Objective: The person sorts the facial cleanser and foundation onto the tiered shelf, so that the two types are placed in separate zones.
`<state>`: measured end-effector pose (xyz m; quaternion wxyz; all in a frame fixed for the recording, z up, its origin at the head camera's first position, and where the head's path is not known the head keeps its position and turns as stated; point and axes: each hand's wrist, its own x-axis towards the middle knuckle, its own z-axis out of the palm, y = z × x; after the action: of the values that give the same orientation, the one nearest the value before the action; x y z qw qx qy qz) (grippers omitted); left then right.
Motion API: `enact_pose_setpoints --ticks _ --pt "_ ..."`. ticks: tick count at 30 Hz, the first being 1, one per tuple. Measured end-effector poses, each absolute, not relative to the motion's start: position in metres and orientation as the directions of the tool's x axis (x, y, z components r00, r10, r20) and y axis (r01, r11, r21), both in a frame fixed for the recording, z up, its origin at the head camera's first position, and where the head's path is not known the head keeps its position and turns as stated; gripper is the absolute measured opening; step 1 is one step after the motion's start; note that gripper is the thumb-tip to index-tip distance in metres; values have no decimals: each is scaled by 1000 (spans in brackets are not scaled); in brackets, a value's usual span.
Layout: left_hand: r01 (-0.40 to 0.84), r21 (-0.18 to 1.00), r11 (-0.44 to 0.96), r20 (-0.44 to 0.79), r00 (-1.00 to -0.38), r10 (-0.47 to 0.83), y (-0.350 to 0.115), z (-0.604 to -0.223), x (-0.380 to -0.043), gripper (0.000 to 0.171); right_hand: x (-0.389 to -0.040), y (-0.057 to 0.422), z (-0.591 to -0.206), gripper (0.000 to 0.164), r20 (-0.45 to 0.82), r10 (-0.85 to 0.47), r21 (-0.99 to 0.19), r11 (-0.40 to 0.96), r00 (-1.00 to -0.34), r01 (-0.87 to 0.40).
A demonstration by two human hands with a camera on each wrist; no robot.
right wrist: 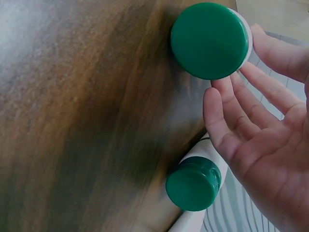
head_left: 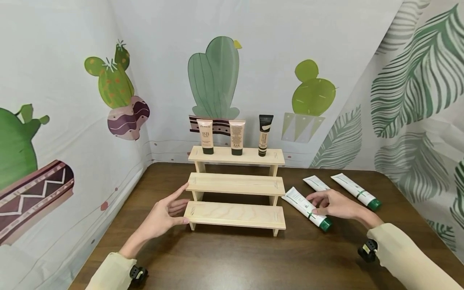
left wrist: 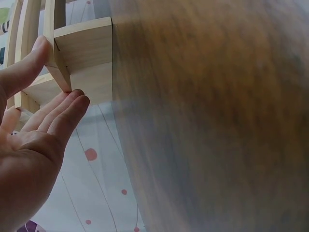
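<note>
My left hand [head_left: 162, 216] is at the left end of a three-step wooden display rack [head_left: 235, 213]. Its thumb touches the front corner of the lowest step, and the extended fingers lie along the rack's side, as the left wrist view [left wrist: 34, 140] also shows. At the rack's right, my right hand [head_left: 335, 205] pinches a white tube [head_left: 302, 203] with a green cap [right wrist: 210, 41] between thumb and fingers. Whether that tube still touches the table cannot be told. A second white tube [head_left: 315, 182] lies partly hidden behind this hand, and a third [head_left: 353, 188] lies farther right.
On the rack's top step stand two beige tubes, one left [head_left: 206, 137] and one central [head_left: 237, 137], plus a black-and-beige tube [head_left: 264, 135] at the right. A brown wooden table [head_left: 232, 262] carries everything. Printed cloth [head_left: 268, 60] hangs behind and at both sides.
</note>
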<state>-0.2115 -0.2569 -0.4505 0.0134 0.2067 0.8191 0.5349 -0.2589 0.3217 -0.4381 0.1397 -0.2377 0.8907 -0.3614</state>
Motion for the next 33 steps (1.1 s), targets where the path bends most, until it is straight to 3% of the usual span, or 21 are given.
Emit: enact_pose_setpoints --ticks 33 --pt "309 890 335 185 -917 353 -257 -450 -212 107 -261 317 -432 72 -222 -544 -728 645 -809 -233"
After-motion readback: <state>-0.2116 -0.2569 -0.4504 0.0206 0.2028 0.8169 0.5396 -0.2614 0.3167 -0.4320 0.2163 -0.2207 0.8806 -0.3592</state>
